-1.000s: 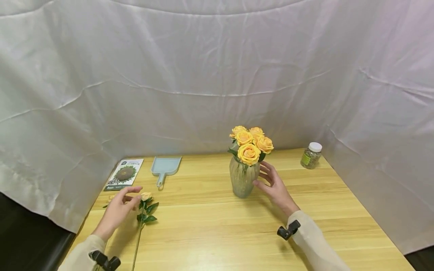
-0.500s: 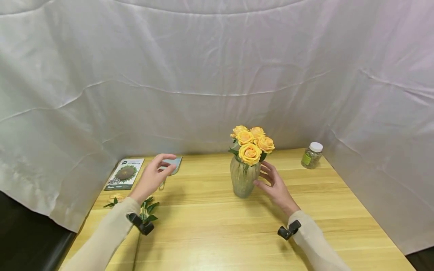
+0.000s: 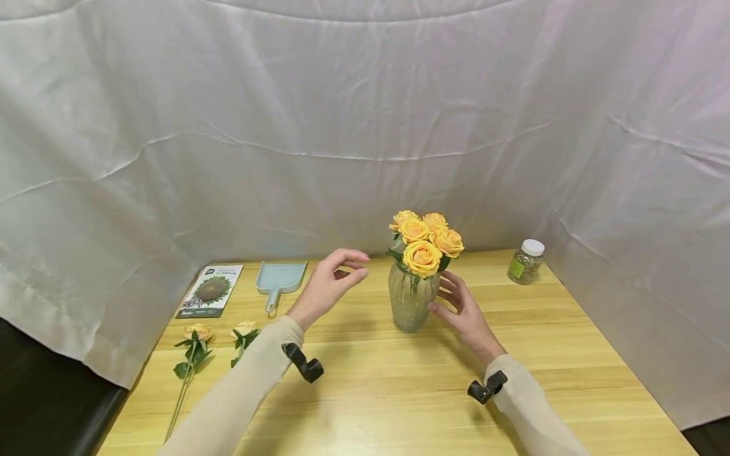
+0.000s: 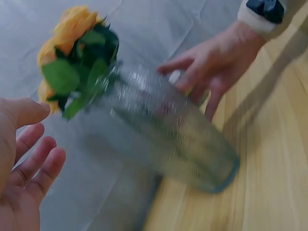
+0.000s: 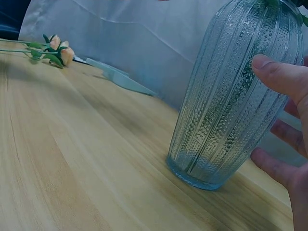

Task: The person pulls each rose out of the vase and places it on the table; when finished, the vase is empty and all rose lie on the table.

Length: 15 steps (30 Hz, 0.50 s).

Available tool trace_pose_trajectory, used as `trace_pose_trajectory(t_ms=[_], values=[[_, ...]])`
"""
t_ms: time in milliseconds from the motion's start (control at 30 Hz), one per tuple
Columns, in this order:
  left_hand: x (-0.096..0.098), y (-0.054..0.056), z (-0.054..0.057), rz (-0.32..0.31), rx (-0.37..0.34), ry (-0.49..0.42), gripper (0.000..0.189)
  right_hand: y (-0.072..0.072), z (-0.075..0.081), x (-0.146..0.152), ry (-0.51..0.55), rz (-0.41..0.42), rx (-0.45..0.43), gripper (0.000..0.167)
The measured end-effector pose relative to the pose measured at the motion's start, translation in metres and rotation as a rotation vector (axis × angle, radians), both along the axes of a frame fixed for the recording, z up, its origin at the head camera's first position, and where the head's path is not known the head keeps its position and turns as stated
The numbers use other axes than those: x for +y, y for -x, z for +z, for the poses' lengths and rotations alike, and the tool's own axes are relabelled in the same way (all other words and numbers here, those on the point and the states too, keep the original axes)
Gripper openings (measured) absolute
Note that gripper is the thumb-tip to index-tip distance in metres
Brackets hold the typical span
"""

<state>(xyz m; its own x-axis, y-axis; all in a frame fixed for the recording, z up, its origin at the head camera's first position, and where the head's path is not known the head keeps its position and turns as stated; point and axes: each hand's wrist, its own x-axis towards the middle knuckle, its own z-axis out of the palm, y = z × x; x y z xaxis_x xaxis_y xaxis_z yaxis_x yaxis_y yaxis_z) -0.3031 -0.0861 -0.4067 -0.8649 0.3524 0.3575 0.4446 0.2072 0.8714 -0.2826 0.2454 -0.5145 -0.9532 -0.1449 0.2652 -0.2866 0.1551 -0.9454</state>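
A ribbed clear glass vase (image 3: 412,301) stands upright on the wooden table, holding several yellow roses (image 3: 422,258) with dark green leaves. My right hand (image 3: 464,316) is at the vase's right side, its fingers spread and loosely bent. In the right wrist view the thumb (image 5: 279,74) overlaps the glass, while the palm stays apart from it; contact is hard to judge. My left hand (image 3: 331,285) is in the air left of the vase, fingers relaxed, with nothing in it. The left wrist view shows it near the blooms (image 4: 72,29), slightly blurred.
Two pale roses lie at the table's left, one rose (image 3: 196,345) fully visible, the other rose (image 3: 245,332) partly behind my left sleeve. Behind them are a sunflower packet (image 3: 211,290) and a light blue dustpan (image 3: 281,277). A white-lidded jar (image 3: 526,263) stands back right.
My left hand has moved from beside the loose roses, rightward past the dustpan, towards the vase, carrying nothing. My right hand has stayed at the vase.
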Motion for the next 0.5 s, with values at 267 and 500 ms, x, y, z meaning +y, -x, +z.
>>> trace_pose_trajectory(t_ms=[267, 500], values=[[0.038, -0.007, 0.004, -0.113, 0.055, 0.043, 0.028, -0.002, 0.000, 0.000, -0.001, -0.001, -0.001, 0.079], [0.065, -0.012, 0.004, -0.114, 0.164, 0.182, 0.034, -0.001, 0.000, 0.000, -0.011, 0.004, 0.003, 0.078]])
